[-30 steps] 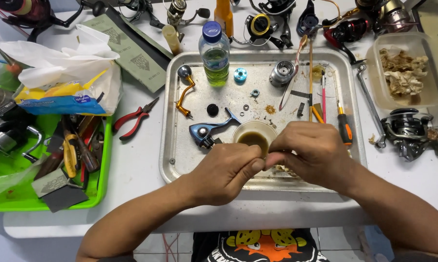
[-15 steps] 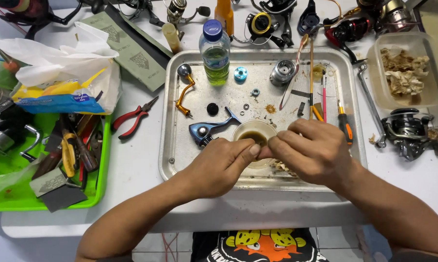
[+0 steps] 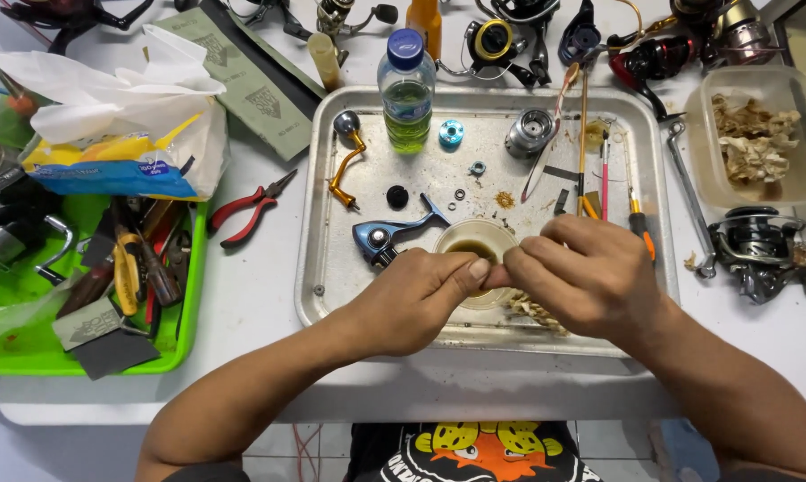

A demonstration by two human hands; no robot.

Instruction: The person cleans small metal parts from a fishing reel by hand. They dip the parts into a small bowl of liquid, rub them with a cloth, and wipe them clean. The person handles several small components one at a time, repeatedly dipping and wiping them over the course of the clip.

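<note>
Over the small cup [image 3: 474,243], both hands' fingers [image 3: 474,270] pinch together, seemingly on some tiny, hidden part.

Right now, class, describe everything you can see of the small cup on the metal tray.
The small cup is round, pale and translucent, looking like plastic, and stands upright near the front of the metal tray. It holds dark brownish liquid. The left hand and right hand meet over its near side, hiding that rim. A blue reel part lies just beside it.

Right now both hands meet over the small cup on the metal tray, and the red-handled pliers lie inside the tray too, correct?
Not quite. The red-handled pliers lie on the white table, left of the metal tray. The head view shows both hands, left hand and right hand, over the small cup.
</note>
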